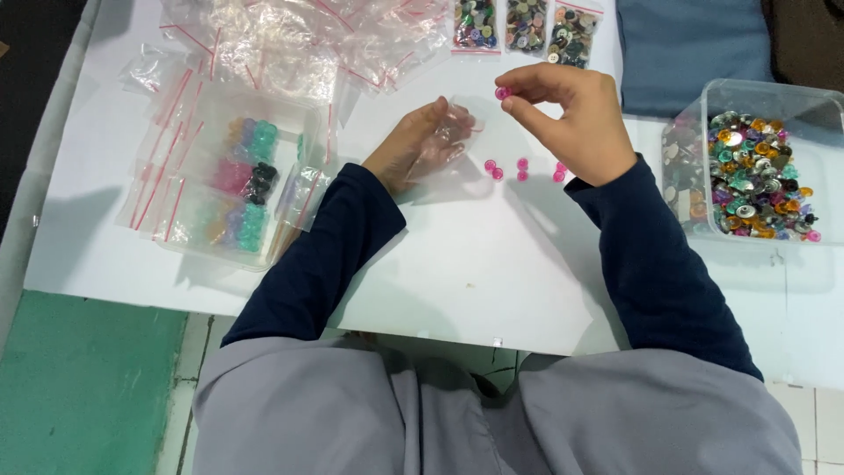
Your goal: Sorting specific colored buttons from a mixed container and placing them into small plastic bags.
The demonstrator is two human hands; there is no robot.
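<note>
1. Head view, right side: my right hand (576,119) is raised just above the worktop (492,264), thumb and forefinger pinched on one small pink button (503,92). The other fingers are curled loosely.

2. Head view, left side: my left hand (422,141) grasps a small clear bag (453,132), which looks to be held with its mouth turned toward the pinched button. The button is just beside the bag's edge but not yet inside it, as far as I can tell.

3. Head view, between the hands: a few more loose pink buttons (520,169) lie on the white worktop, near both hands and a little apart from one another.

4. Head view, surroundings: a clear tub of mixed buttons (756,176) stands to the right, well apart from the hands. A clear box of sorted coloured buttons (246,176) sits to the left with empty zip bags (299,40) piled behind it, and three filled bags (523,26) lie at the far edge.

5. My judgement: the step in hand is bagging pink buttons one at a time. The next move calls for a steady left hand holding the bag's mouth apart and a clean release of the button over that opening.
</note>
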